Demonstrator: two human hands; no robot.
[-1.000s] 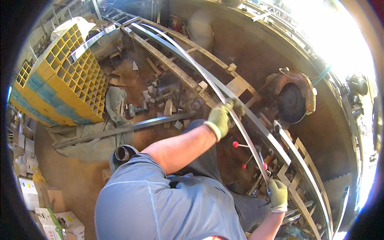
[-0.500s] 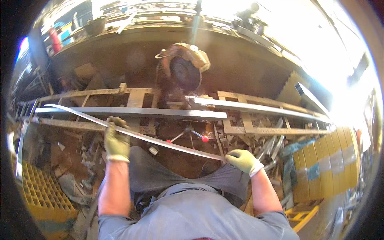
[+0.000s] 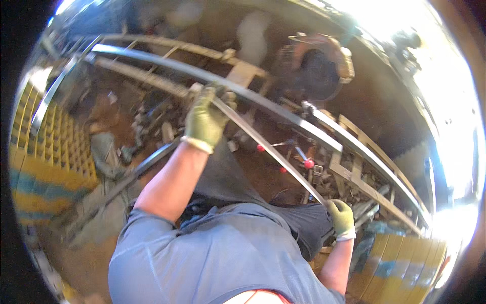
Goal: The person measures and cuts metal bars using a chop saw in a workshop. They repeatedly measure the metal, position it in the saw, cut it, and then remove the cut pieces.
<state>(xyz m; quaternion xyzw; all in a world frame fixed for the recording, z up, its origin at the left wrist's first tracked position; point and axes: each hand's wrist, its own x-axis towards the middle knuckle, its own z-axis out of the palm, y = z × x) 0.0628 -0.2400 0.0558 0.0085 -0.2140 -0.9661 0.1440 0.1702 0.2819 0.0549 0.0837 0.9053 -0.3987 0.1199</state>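
1. Head view: left fisheye of a side-by-side pair, worn on the head, upright, facing steeply down.
2. Nearest: grey-blue shirt [image 3: 212,258], filling lower middle; disc machine [image 3: 319,73] farther off, upper right.
3. Dark circular rim; long metal rail [image 3: 152,60] curves across upper left.

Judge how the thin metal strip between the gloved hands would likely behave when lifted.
The thin metal strip is probably fairly stiff, since it spans nearly straight between the left hand and right hand. Its narrow profile suggests lightness for its length. Its smooth sheen could make it slippery.
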